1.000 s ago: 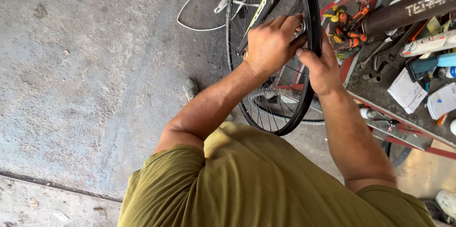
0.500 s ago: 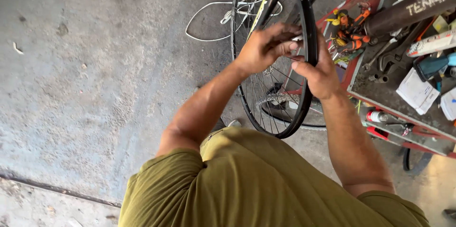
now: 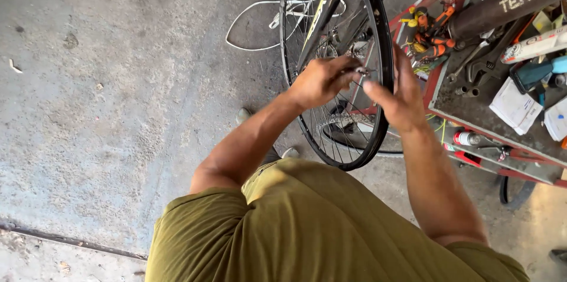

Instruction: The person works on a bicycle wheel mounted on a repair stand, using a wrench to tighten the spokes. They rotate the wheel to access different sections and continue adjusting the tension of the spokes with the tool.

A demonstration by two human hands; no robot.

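Since the earlier picture both hands are sitting lower against the bicycle wheel [image 3: 378, 40], having come off the tyre's upper edge toward the spokes, and the right hand's fingers are now opening out where they were wrapped before; the left hand [image 3: 322, 81] is curling closed, knuckles up, its fingertips pinching a small metal part [image 3: 361, 71] at the spokes just inside the rim, though what that part is I cannot tell; the left forearm is reaching forward and slightly to the right from a bent elbow, the olive sleeve [image 3: 207, 217] riding high on the upper arm; the right hand [image 3: 401, 96] is standing edge-on just beside the black tyre, its fingers extending upward along the outer side of the tyre and its thumb pointing toward the small part, so it is resting loosely open against the wheel rather than clamping it; the right forearm is rising straight from the lower right of the view; the wheel is standing upright on the concrete floor [image 3: 118, 111], between the person and a red desk [image 3: 472, 111] on the right that is carrying orange-handled tools [image 3: 431, 34], a dark tube [image 3: 502, 4] and white papers [image 3: 517, 108]; a white cable [image 3: 254, 28] is lying looped on the floor behind the wheel.
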